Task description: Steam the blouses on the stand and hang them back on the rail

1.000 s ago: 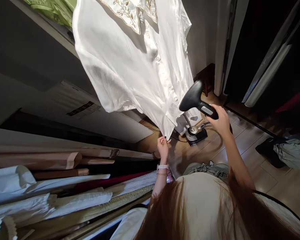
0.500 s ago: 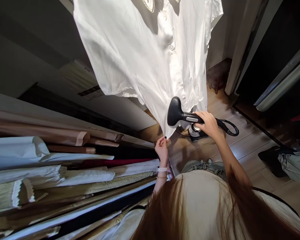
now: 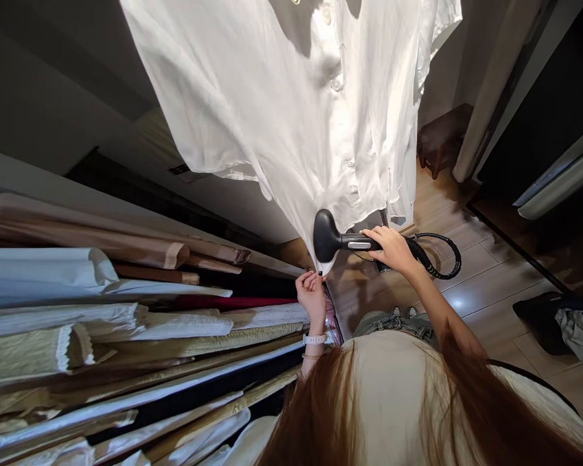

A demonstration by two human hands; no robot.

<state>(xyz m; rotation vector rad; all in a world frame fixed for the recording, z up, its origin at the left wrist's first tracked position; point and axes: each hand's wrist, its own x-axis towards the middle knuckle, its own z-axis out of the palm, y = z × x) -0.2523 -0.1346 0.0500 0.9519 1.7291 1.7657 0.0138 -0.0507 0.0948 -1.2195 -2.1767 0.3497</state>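
Observation:
A white satin button-front shirt [image 3: 282, 110] hangs from above, its lower front corner drawn down to a point. My left hand [image 3: 311, 298] pinches that corner between finger and thumb. My right hand [image 3: 391, 249] grips the handle of a black handheld garment steamer [image 3: 327, 237], whose rounded head lies against the shirt just above my left hand. A coiled black steamer hose [image 3: 440, 254] loops from the handle's rear end. The steamer's base is mostly hidden behind my right hand.
Long rolled and folded fabrics [image 3: 102, 310] are stacked on shelves along the left, close to my left arm. A wooden floor [image 3: 466, 291] lies to the right, with a small dark wooden stool [image 3: 442, 139], a pale curtain [image 3: 500, 90] and a dark bag with grey cloth [image 3: 548, 323].
The steamer head has moved down and left along the shirt, closer to my left hand. My left hand keeps hold of the corner. The view has turned slightly, shifting the shirt's collar out of frame.

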